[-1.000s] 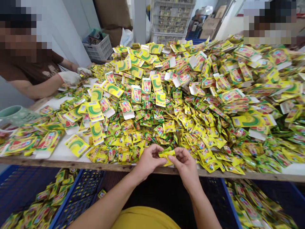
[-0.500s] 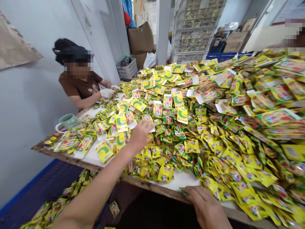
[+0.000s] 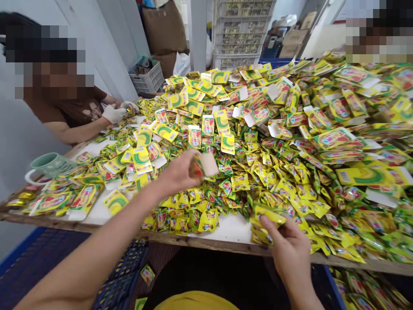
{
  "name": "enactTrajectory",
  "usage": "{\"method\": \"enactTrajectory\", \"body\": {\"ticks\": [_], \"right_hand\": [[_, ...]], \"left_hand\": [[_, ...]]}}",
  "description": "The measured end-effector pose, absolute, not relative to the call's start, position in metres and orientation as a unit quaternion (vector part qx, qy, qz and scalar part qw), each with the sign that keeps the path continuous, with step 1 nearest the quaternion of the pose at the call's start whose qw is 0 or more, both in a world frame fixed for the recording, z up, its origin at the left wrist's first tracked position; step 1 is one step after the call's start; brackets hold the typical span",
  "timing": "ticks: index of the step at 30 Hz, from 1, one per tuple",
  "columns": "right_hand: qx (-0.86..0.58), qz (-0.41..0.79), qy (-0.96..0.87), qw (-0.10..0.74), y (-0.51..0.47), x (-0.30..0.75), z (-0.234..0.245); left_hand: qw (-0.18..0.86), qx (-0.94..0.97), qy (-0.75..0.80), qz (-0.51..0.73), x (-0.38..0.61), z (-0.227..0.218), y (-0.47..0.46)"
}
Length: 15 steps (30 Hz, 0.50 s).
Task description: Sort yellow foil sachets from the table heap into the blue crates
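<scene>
My left hand (image 3: 179, 172) is raised over the heap and pinches a flat yellow carton (image 3: 204, 165) with a white flap, blurred by motion. My right hand (image 3: 288, 249) is at the table's near edge, fingers closed on a small stack of yellow-green sachets (image 3: 266, 217). A large heap of loose sachets (image 3: 290, 181) and flat cartons (image 3: 222, 122) covers the table (image 3: 229, 230) in front of me.
A person in a brown shirt with white gloves (image 3: 113, 113) works at the far left. A green mug (image 3: 48, 165) stands at the left corner. Blue crates (image 3: 38, 254) with sachets sit under the table. White crates (image 3: 240, 32) are stacked behind. Another person is at the top right.
My left hand reached out to the cartons and has lifted one off the heap. My right hand has come up from the table edge with a stack of sachets.
</scene>
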State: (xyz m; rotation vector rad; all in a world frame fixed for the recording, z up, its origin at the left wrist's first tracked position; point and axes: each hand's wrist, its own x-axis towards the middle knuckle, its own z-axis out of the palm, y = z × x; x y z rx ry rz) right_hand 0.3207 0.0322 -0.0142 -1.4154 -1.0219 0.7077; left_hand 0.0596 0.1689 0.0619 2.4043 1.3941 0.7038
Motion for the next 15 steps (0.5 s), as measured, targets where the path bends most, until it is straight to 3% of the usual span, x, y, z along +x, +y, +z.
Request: {"method": "enactTrajectory", "body": {"ticks": [2,5,10,15], "right_hand": [[-0.567,0.276,-0.394,0.668,0.038,0.311,0.009],[-0.556,0.233,-0.447,0.661,0.047,0.304,0.026],[-0.599,0.097,-0.631,0.483,0.053,0.321,0.012],[-0.586,0.162,-0.751,0.258,0.057,0.334,0.019]], "left_hand": [[0.239,0.818,0.462,0.245,0.101,0.043,0.129],[0.312,0.761,0.501,0.270,0.156,0.006,0.087],[0.310,0.704,0.538,0.345,0.194,-0.031,0.068],[0.311,0.709,0.525,0.354,0.192,-0.037,0.063]]}}
